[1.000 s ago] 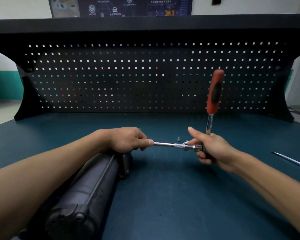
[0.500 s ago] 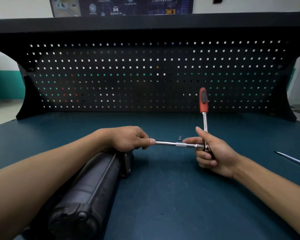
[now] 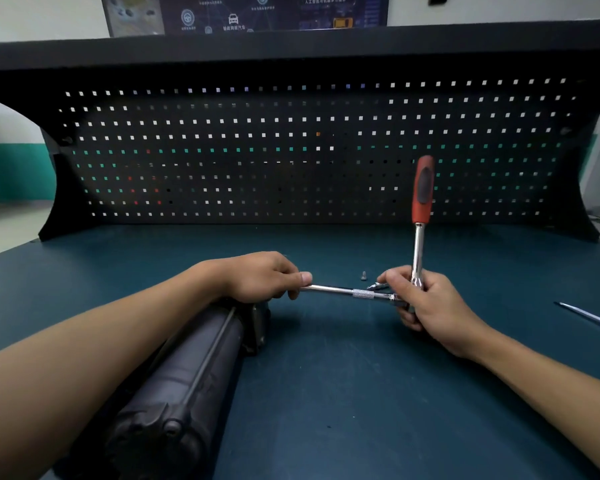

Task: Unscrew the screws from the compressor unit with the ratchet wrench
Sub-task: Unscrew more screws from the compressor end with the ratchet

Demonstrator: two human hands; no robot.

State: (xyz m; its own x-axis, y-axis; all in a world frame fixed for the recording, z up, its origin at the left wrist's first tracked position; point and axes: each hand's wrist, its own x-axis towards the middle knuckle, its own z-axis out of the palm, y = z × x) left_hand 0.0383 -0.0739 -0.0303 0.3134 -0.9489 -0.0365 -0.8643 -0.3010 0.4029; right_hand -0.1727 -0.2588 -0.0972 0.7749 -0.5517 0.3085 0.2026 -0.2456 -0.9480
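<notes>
A black cylindrical compressor unit [image 3: 187, 372] lies on the dark green bench at the lower left, its far end under my left hand. My left hand [image 3: 260, 277] pinches the left end of a chrome extension bar [image 3: 343, 292] that runs level to the right. My right hand [image 3: 420, 303] is closed around the head of the ratchet wrench [image 3: 418, 251]. Its red and black handle [image 3: 423, 188] stands almost upright. The socket end and the screw under my left fingers are hidden.
A small loose screw [image 3: 363, 275] stands on the bench just behind the bar. A thin metal rod [image 3: 589, 317] lies at the right edge. A black pegboard [image 3: 291, 150] walls off the back of the bench [image 3: 326, 393].
The ratchet handle has swung back and forth: upright a second ago, tipped away half a second ago, upright again now. Both hands have stayed in place on the tool.
</notes>
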